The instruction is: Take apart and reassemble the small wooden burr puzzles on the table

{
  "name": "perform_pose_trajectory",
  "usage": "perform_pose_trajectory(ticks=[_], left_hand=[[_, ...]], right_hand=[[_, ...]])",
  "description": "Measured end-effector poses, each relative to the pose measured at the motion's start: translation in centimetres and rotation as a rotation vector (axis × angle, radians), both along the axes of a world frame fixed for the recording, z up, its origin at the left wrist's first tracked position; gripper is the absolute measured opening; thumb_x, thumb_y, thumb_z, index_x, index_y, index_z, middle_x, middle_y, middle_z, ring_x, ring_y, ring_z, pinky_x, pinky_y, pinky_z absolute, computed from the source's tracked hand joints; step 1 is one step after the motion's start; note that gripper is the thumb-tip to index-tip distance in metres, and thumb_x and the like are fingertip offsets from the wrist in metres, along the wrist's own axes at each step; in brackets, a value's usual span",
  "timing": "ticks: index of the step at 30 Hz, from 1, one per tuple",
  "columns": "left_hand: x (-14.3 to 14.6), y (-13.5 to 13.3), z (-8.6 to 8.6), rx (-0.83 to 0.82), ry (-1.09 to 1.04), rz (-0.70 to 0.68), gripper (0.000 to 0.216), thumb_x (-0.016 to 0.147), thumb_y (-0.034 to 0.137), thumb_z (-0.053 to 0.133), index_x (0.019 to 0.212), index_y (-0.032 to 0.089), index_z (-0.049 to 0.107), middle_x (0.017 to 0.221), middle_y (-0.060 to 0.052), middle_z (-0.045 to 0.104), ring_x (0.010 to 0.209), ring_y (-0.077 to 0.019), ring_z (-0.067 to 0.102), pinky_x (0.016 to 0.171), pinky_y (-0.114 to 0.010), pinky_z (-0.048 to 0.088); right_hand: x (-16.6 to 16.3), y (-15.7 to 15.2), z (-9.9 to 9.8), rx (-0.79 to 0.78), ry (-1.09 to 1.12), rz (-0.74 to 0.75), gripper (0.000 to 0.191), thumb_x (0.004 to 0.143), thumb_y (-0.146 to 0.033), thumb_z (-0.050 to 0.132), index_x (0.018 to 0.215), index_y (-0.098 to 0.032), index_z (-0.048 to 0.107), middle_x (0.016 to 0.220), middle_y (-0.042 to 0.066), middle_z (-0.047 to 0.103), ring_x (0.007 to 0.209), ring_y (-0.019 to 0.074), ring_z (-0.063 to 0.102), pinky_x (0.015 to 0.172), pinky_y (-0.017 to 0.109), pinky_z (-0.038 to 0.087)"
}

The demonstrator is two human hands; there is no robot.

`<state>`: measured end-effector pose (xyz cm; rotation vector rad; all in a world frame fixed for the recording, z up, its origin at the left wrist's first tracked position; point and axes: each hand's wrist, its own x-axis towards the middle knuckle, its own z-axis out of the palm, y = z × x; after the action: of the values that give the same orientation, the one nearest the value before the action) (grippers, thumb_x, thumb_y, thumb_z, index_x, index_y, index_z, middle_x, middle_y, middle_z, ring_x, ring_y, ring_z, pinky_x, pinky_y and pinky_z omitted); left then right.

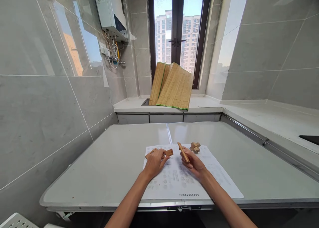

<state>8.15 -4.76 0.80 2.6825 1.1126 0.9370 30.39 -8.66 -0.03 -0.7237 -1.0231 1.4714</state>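
My left hand point(155, 161) rests on the printed instruction sheet point(214, 174), its fingers closed over two flat wooden puzzle pieces point(169, 152) that lie on the paper. My right hand point(194, 163) is raised a little above the sheet and grips a single wooden puzzle bar point(183, 152), tilted with its far end up. A small assembled wooden cross-shaped knot point(195, 147) sits on the sheet just beyond my right hand, untouched.
The sheet lies on a grey folding table point(99, 174) with a centre seam. A white counter point(274, 118) runs behind and along the right. Rolled bamboo mats point(171, 86) lean against the window. A water heater point(109, 12) hangs on the left tiled wall.
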Motion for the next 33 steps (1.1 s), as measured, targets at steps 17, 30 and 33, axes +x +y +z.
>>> perform_pose_trajectory(ticks=[17,30,33], left_hand=[[-0.1,0.7,-1.6,-0.009,0.046,0.119,0.018,0.098,0.027,0.055,0.115,0.025,0.059,0.112,-0.006,0.072,0.101,-0.0261,0.069,0.083,-0.037,0.051],[0.1,1.1,-1.9,0.009,-0.024,0.151,0.023,0.105,0.024,0.037,0.107,0.021,0.059,0.105,-0.008,0.069,0.098,-0.0244,0.066,0.087,-0.04,0.051],[0.3,0.8,-1.7,0.0,-0.048,0.168,0.024,0.106,0.032,0.038,0.105,0.022,0.059,0.102,-0.007,0.07,0.097,-0.0247,0.066,0.087,-0.042,0.05]], right_hand=[[-1.5,0.0,-1.9,0.21,-0.813,-0.308,0.042,0.086,-0.041,0.062,0.124,-0.025,0.057,0.066,-0.006,0.061,0.06,0.0186,0.058,0.063,0.03,0.042],[-1.7,-0.2,-2.0,0.347,-0.974,-0.303,0.03,0.097,-0.04,0.045,0.118,-0.029,0.064,0.077,-0.002,0.075,0.058,0.0207,0.062,0.064,0.031,0.044],[-1.6,-0.1,-2.2,0.359,-0.959,-0.34,0.032,0.097,-0.039,0.045,0.121,-0.03,0.064,0.087,0.0,0.079,0.058,0.0218,0.063,0.068,0.034,0.047]])
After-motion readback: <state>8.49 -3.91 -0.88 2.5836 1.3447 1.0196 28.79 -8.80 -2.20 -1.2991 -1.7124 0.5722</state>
